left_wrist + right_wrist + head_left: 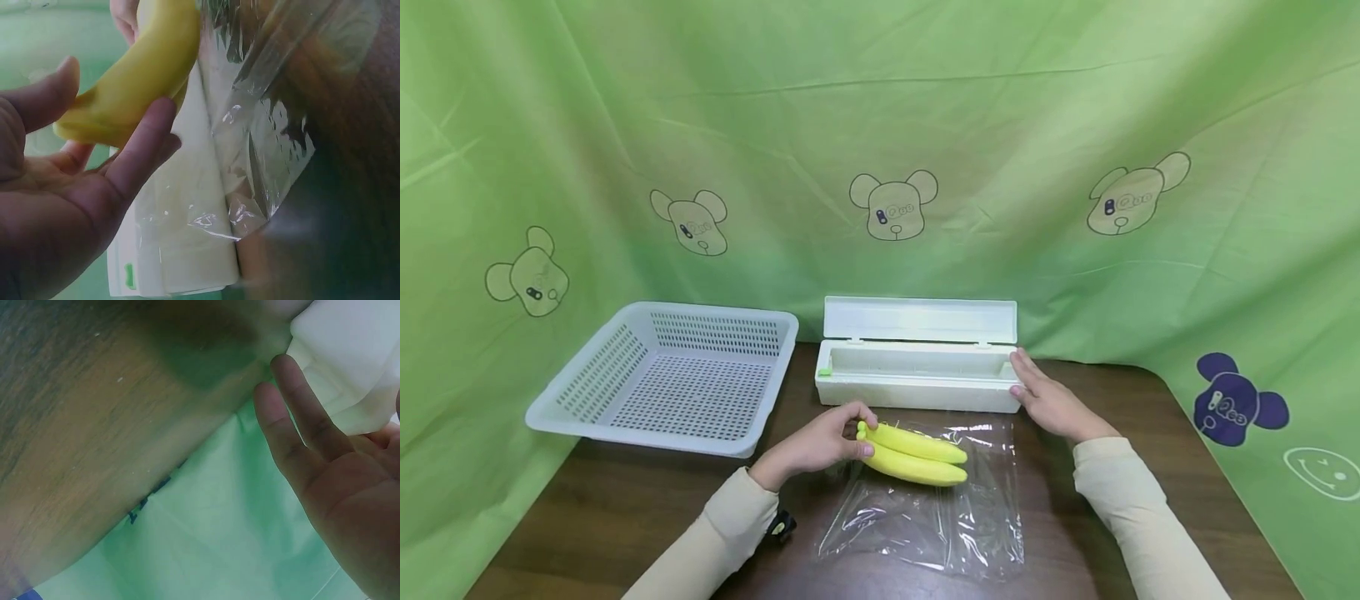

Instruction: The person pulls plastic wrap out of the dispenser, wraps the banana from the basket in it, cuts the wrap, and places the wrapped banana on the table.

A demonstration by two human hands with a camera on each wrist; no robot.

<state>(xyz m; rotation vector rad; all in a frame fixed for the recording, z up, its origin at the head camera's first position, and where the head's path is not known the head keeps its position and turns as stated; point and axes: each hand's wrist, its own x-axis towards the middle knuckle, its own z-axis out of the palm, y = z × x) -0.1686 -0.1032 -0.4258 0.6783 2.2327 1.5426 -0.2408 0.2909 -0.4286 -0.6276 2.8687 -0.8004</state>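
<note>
We had L hand (pixel 822 443) pinching the bananas (pixel 917 468) by the stem end, lower ctr of frame, over clear film (pixel 992 521). R hand (pixel 1054 404), fingers approx. straight, touched the white box (pixel 917 396) mid-frame, lid up, contents unclear. Mid-left we saw a perf. basket (pixel 696 392).

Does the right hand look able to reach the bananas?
Probably yes: the left hand holds the bananas by the stem end; nothing seems to block the right hand from their tips.
</note>
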